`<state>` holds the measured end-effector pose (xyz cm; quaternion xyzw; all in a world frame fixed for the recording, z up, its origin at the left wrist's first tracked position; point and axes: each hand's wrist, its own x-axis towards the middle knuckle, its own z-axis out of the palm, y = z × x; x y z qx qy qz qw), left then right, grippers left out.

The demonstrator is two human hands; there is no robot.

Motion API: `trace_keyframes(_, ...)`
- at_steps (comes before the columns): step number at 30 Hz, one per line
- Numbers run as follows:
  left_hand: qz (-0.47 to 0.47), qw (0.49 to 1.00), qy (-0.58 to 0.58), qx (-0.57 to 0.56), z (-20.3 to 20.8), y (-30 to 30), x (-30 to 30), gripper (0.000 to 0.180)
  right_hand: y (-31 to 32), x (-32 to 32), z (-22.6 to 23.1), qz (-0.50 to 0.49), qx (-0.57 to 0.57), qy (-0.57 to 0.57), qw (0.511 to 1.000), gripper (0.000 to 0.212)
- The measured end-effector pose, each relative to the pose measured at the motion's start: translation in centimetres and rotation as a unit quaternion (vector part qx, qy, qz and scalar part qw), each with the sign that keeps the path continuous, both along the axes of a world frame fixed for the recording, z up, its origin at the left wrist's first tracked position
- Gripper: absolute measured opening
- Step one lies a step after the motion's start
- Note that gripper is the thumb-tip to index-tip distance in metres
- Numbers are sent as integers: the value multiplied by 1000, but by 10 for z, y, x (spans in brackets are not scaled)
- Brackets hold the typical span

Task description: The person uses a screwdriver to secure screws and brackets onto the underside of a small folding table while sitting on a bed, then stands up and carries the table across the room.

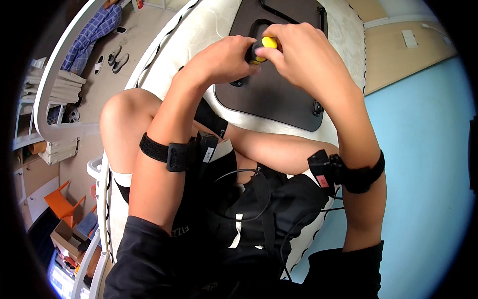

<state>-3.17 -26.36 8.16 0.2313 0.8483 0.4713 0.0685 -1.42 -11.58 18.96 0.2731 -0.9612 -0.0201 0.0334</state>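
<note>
Above a dark folding-table board (279,102), both hands meet at a small black and yellow object (269,43); it looks like a tool handle, but its full shape is hidden by fingers. My right hand (303,55) pinches its yellow end between thumb and fingers. Against its black side, the fingers and thumb of my left hand (221,60) are closed. The board lies underside up on the mattress (194,45), with a black tube leg (279,14) folded over it and a black bracket (317,108) at its near right corner.
My crossed legs (279,147) lie close to the board. A white bed rail (42,109) stands at left, beyond it shoes (119,62), an orange chair (62,202) and a person in plaid trousers (94,37). A light blue wall (423,159) borders the right. Cables (269,194) cross my lap.
</note>
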Motion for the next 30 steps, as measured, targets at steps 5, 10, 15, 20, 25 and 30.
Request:
trace_keyframes(5,-4,1000,12,16,-3,3,-4,31,-10,-1,-3,-91,78,33,992,40)
trace_keyframes(10,-17,999,-28,-31,11,-2,4,25,3,8,-5,86,-68,90,990,35)
trace_keyframes(15,-18,1000,-15,-19,5,3,1,28,3,2,-11,-6,27,56,998,32)
trace_keyframes(20,-24,999,6,-24,-1,3,-1,32,-18,7,-1,-112,151,13,982,38)
trace_keyframes(25,-8,1000,8,-23,13,-2,7,32,7,5,-9,26,45,32,998,31)
trace_keyframes(30,2,999,27,19,2,0,3,31,-10,4,-9,-58,85,-9,995,33)
